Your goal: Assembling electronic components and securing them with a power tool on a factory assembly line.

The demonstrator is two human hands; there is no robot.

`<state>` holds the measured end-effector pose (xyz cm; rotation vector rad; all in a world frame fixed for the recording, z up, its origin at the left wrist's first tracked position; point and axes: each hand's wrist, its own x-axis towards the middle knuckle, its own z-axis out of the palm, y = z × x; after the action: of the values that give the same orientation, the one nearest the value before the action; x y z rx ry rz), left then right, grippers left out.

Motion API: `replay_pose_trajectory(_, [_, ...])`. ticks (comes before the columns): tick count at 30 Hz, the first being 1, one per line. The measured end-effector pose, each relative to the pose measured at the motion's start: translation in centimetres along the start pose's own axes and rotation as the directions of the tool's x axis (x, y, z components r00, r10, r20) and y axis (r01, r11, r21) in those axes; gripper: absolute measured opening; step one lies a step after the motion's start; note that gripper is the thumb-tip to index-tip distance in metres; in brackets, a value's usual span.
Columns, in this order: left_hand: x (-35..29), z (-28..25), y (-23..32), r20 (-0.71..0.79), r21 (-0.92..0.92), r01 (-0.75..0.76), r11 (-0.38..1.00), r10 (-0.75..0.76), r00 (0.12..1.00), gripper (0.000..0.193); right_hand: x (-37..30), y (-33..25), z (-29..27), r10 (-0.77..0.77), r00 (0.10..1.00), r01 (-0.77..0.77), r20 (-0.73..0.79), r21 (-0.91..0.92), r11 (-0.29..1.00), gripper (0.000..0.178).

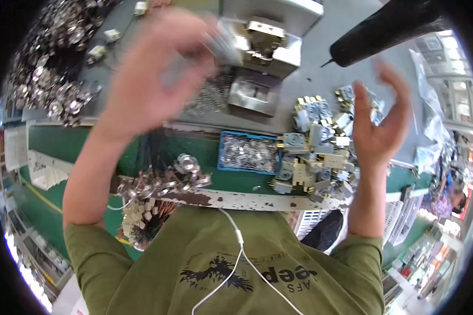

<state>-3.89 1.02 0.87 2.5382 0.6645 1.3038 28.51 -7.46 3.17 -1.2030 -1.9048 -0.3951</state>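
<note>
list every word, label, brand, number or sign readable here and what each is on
Green shirt: dark lettering beside a bird-shaped print; partly legible, but I won't copy the wording.
Pile of small blocks: any markings are too small to read.
Black tool: no readable text.
Background: too small or blurred to read.

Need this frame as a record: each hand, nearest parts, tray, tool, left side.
left_hand: left hand blurred, beside the metal fixture; grip unclear
right_hand: right hand open, thumb and fingers apart, by the pile of grey and cream parts
tray: blue tray holding small silvery pieces
tool: black tool with thin tip, upper right
left_side: heap of shiny metal parts
</note>
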Motion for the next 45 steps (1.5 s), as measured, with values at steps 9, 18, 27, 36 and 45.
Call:
replay_pose_trajectory(9, [-0.8, -7.3, -3.2, -0.036, 0.565, 0.055, 0.823, -0.042, 0.998, 0.026, -3.5, 1.1, -0.2, 0.424, 0.550, -0.303, 0.720, -0.301, 0.904, 0.031])
replay_pose_trajectory(18, [-4.0, -2.2, 0.3, 0.614, 0.440, 0.093, 0.893, -0.375, 0.695, 0.022, -4.1, 1.8, -0.1, 0.455, 0.525, -0.354, 0.720, -0.301, 0.885, 0.041])
replay_pose_trajectory(27, [-3.3, -1.9, -0.6, 0.586, 0.363, 0.193, 0.912, -0.385, 0.713, 0.022, -3.0, 0.4, 0.1, 0.320, 0.763, -0.372, 0.561, -0.023, 0.928, 0.068])
replay_pose_trajectory(36, [-3.5, -1.2, -1.3, 0.494, 0.198, 0.261, 0.945, -0.327, 0.806, 0.021, -0.8, -3.1, 1.1, 0.108, 0.866, -0.224, 0.488, 0.186, 0.957, 0.064])
replay_pose_trajectory(45, [-2.4, -1.8, -0.6, 0.562, 0.243, 0.413, 0.878, -0.474, 0.678, 0.024, -1.7, -3.8, 6.0, -0.007, 0.824, -0.151, 0.566, 0.232, 0.961, 0.055])
